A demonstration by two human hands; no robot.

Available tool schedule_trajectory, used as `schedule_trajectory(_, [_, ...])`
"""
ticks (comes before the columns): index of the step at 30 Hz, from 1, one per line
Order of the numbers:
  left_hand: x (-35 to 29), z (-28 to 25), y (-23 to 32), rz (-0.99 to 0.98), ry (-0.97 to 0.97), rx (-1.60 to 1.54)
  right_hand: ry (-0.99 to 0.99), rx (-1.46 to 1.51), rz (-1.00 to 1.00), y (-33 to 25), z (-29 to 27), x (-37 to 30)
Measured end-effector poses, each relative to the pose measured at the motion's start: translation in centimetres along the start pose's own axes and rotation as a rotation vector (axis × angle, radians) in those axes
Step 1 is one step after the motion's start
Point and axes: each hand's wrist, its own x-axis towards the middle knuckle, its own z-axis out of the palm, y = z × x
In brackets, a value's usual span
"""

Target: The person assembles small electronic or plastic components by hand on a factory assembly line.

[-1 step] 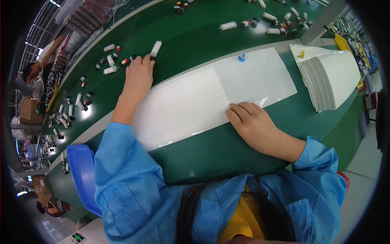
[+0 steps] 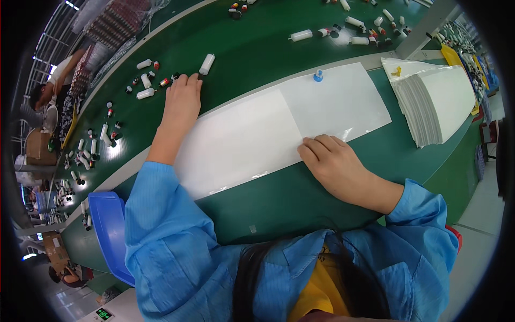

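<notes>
A flat clear plastic bag (image 2: 343,102) lies across the bench, with a white sheet (image 2: 241,139) covering its left part. My right hand (image 2: 332,166) is closed at the near edge, fingers curled and fingertips on the bag beside the sheet's end. Beyond the bag's far left, my left hand (image 2: 183,102) reaches over the bench rail with its fingers extended. Its fingertips are close to a white plastic cylinder (image 2: 207,64) on the green belt and appear empty. A small blue piece (image 2: 318,75) stands on the bag's far edge.
White cylinders and small red and black parts are scattered over the green belt (image 2: 241,59). A thick stack of white sheets (image 2: 424,112) sits at right by a metal post (image 2: 426,32). A blue tray (image 2: 110,231) is at left. Another person (image 2: 59,80) is at far left.
Almost nothing differs. My left hand has shifted very slightly nearer to me; my right hand and the bag keep their places.
</notes>
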Motion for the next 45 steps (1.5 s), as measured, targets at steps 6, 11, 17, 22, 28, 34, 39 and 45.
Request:
schedule_trajectory(6, [0.9, -1.9, -1.1, -0.241, -0.330, -0.191, -0.196, -0.033, -0.055, -0.2, -0.8, 2.0])
schedule_trajectory(11, [1.5, -1.3, -0.4, -0.261, -0.322, -0.408, -0.186, 0.254, 0.137, 1.4, -2.3, 1.6])
schedule_trajectory(17, [2.1, -1.9, 5.1, -0.386, -0.402, -1.680, 0.034, 1.421, 0.454, 5.3, -3.3, 4.6])
schedule_trajectory(22, [2.0, -2.0, 8.6, -0.267, -0.476, -2.175, 0.591, 1.880, 0.628, 4.9, 0.8, 8.6])
schedule_trajectory(28, [1.1, -2.2, 10.9, -0.186, -0.418, -2.178, 0.692, 1.915, 0.596, 3.6, 2.6, 9.9])
schedule_trajectory(34, [0.4, -2.6, 11.6, -0.159, -0.353, -2.134, 0.681, 1.900, 0.627, 3.1, 2.7, 9.5])
schedule_trajectory(39, [-0.4, -1.7, 11.1, -0.129, -0.409, -2.083, 0.685, 1.774, 0.612, 2.9, 3.0, 9.1])
schedule_trajectory(45, [-0.9, -2.8, 10.7, -0.068, -0.690, -2.189, 0.573, 1.658, 0.601, 3.2, 1.9, 8.7])
